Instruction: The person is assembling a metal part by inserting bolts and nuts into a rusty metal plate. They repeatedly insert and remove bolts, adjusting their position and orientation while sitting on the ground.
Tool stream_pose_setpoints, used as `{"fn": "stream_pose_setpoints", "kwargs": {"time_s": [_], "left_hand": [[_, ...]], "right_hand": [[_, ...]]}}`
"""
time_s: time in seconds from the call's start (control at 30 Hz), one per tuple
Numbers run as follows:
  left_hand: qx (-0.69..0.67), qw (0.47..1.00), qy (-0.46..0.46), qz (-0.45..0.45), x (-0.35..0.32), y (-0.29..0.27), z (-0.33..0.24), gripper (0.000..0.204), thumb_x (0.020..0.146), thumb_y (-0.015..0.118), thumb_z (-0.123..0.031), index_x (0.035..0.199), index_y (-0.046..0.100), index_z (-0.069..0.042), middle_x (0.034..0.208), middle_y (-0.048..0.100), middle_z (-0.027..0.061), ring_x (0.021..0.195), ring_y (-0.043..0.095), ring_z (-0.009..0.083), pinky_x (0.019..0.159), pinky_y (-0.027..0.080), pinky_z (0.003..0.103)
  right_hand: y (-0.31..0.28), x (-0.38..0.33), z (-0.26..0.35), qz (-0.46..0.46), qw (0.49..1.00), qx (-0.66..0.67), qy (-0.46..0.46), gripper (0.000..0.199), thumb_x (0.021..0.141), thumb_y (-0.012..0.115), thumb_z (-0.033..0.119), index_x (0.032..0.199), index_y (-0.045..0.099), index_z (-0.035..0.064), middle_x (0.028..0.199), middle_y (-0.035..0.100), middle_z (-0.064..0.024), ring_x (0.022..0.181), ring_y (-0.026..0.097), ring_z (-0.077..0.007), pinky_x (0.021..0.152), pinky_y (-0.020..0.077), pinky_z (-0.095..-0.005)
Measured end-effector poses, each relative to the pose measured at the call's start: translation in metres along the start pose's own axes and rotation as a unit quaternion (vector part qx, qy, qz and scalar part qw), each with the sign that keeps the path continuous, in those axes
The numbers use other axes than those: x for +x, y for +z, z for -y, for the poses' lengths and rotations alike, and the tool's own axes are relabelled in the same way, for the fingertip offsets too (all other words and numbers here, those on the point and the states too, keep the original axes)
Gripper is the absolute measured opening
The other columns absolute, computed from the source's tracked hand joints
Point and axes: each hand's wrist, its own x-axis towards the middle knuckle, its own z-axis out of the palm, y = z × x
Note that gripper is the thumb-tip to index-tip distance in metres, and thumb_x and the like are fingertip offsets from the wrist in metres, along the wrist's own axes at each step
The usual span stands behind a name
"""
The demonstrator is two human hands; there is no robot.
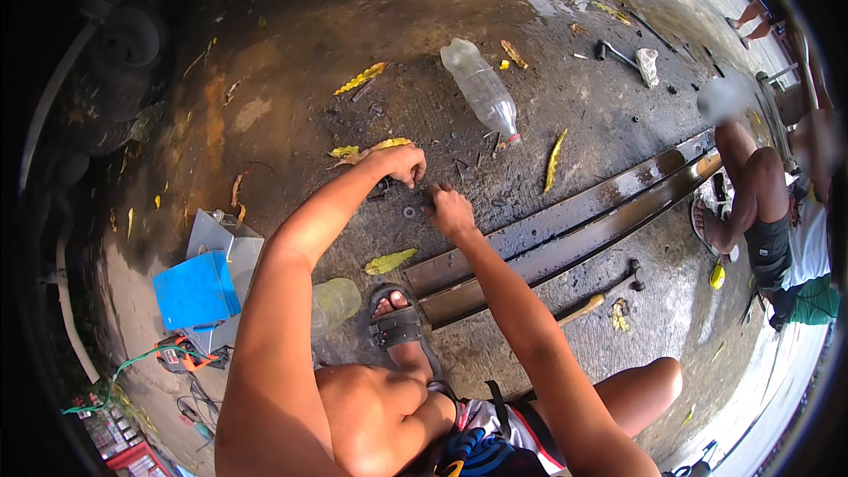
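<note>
My left hand (405, 164) is low over the wet concrete with its fingers curled down and pinched together. What they hold, if anything, is too small to make out. Close by on the right, my right hand (451, 211) has its fingers bent inward, and anything in them is hidden. A small round metal washer (409, 211) lies on the ground between and below the hands. Small dark bits of metal are scattered around my fingertips, and a yellow leaf (389, 144) rests just beyond my left hand.
Two long metal strips (530, 234) run from near my sandalled foot toward a seated person (760, 190) at right. A hammer (603, 295) lies nearer me. A plastic bottle (481, 88) lies beyond my hands. At left are a blue box (196, 290) and a greenish bottle (336, 307).
</note>
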Motion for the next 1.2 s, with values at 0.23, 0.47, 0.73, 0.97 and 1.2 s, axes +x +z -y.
{"fn": "stream_pose_setpoints", "kwargs": {"time_s": [0.23, 0.47, 0.73, 0.97, 1.2], "left_hand": [[-0.056, 0.998, -0.023, -0.009, -0.007, 0.007, 0.009, 0.029, 0.073, 0.086, 0.001, 0.099, 0.075, -0.002, 0.087, 0.076, 0.0068, 0.083, 0.072, 0.0201, 0.074, 0.057, 0.037], [-0.08, 0.996, -0.041, -0.009, -0.031, 0.01, 0.041, 0.035, 0.071, 0.09, -0.005, 0.102, 0.074, -0.003, 0.091, 0.075, 0.0068, 0.086, 0.07, 0.0197, 0.078, 0.057, 0.036], [-0.037, 0.999, -0.01, -0.035, -0.048, 0.012, 0.047, 0.045, 0.07, 0.091, -0.004, 0.11, 0.073, -0.005, 0.096, 0.073, 0.0097, 0.08, 0.069, 0.0197, 0.072, 0.056, 0.036], [-0.028, 0.999, 0.004, -0.024, -0.049, 0.007, 0.037, 0.036, 0.073, 0.089, -0.006, 0.102, 0.069, -0.004, 0.088, 0.072, 0.0098, 0.079, 0.068, 0.0195, 0.069, 0.054, 0.038], [-0.185, 0.981, -0.01, -0.049, -0.041, 0.007, 0.029, 0.031, 0.076, 0.088, -0.012, 0.104, 0.074, -0.006, 0.087, 0.073, 0.0042, 0.08, 0.067, 0.0147, 0.077, 0.055, 0.033]], "right_hand": [[0.012, -0.004, -0.006, -0.053, 0.994, 0.088, -0.036, 0.032, 0.086, 0.071, 0.012, 0.117, 0.069, 0.0082, 0.115, 0.064, -0.0186, 0.098, 0.069, -0.0425, 0.085, 0.0571, -0.0513], [0.036, -0.001, 0.017, 0.06, 0.992, -0.024, -0.109, 0.03, 0.086, 0.068, 0.006, 0.116, 0.069, 0.0087, 0.116, 0.062, -0.0164, 0.096, 0.07, -0.0429, 0.083, 0.0578, -0.0511], [0.022, -0.01, -0.003, -0.032, 0.988, 0.147, -0.045, 0.022, 0.081, 0.072, 0.009, 0.102, 0.07, 0.0022, 0.098, 0.07, -0.022, 0.094, 0.069, -0.0454, 0.083, 0.0555, -0.0522], [0.009, -0.033, -0.019, -0.018, 0.996, 0.08, 0.017, 0.027, 0.081, 0.077, 0.016, 0.105, 0.071, 0.004, 0.098, 0.073, -0.0219, 0.092, 0.07, -0.0443, 0.084, 0.056, -0.0509], [-0.003, -0.027, -0.006, -0.096, 0.979, 0.176, -0.032, 0.034, 0.084, 0.08, 0.02, 0.112, 0.07, 0.0025, 0.098, 0.073, -0.0198, 0.088, 0.072, -0.0377, 0.079, 0.0572, -0.0444]]}}
